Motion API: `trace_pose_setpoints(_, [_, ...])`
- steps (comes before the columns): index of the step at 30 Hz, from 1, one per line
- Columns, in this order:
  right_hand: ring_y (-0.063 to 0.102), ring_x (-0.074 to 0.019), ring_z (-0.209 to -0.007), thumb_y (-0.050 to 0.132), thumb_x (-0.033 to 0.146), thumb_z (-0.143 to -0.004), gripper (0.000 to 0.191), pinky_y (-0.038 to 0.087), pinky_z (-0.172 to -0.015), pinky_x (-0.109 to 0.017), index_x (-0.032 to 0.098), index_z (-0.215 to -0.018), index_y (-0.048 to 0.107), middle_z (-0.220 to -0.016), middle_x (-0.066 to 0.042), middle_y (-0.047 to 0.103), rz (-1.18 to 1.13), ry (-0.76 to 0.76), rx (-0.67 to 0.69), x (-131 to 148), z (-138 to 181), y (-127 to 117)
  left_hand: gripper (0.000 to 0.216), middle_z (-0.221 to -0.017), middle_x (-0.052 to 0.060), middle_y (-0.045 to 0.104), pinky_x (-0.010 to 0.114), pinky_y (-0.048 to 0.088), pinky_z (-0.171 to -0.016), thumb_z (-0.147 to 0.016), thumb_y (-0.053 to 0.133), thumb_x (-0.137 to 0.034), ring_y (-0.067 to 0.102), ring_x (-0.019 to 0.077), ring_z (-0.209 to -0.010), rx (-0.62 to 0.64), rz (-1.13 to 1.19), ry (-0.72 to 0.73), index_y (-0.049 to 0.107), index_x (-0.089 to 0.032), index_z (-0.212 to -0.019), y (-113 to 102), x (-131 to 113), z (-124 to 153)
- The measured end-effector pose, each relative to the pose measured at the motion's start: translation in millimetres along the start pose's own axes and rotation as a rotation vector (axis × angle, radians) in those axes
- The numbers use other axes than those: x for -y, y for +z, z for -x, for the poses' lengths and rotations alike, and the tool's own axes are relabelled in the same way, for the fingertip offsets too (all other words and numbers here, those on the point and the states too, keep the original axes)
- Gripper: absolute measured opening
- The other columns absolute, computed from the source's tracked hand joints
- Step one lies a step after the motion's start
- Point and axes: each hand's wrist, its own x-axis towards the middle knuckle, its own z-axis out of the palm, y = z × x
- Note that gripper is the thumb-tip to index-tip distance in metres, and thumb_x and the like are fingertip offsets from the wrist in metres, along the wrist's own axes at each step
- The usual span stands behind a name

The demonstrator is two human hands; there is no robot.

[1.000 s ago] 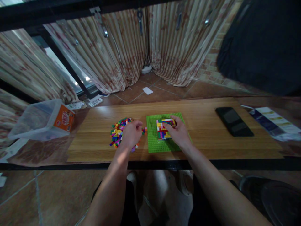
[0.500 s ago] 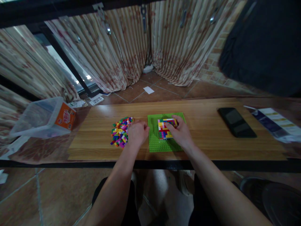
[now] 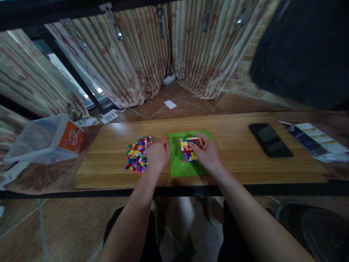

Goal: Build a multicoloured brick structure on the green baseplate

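Observation:
A green baseplate [image 3: 177,168] lies on the wooden table [image 3: 234,160] with a block of coloured bricks [image 3: 186,148] built on it. My right hand [image 3: 206,153] rests on the right side of that block, fingers curled against it. A heap of loose coloured bricks [image 3: 137,157] lies left of the plate. My left hand [image 3: 158,154] sits between the heap and the plate's left edge, fingers closed; whatever it holds is hidden.
A black phone [image 3: 269,139] lies on the table to the right, with printed paper [image 3: 316,140] beyond it. A clear plastic tub with an orange label [image 3: 46,138] stands off the table's left end. Curtains hang behind.
My left hand has moved right, from over the heap toward the baseplate's left edge. My right hand stays on the brick block.

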Motion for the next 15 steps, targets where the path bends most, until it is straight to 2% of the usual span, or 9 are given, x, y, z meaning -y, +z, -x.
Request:
trace_pose_setpoints(6, [0.064,-0.0266,-0.096,0.062,0.045,-0.077,0.056,0.050,-0.088,-0.046,0.018,-0.125,0.058,-0.111,-0.012,0.067,0.054,-0.014,-0.018,3.7,0.6,-0.8,0.015,-0.095,0.005,0.074,0.029,0.051,-0.082,-0.086,0.055,-0.018,0.068,0.0173,-0.086,0.030,0.563,0.110,0.067,-0.020,-0.095,1.0,0.1,2.6])
trace_pose_setpoints(15, [0.063,-0.0273,-0.098,0.060,0.048,-0.078,0.056,0.048,-0.090,-0.047,0.017,-0.125,0.058,-0.112,-0.013,0.067,0.104,-0.032,-0.028,4.7,1.1,-1.7,0.012,-0.093,0.003,0.075,0.029,0.052,-0.084,-0.086,0.058,-0.020,0.068,0.0169,-0.087,0.016,0.683,0.072,0.070,-0.021,-0.089,18.3,-21.6,21.3])
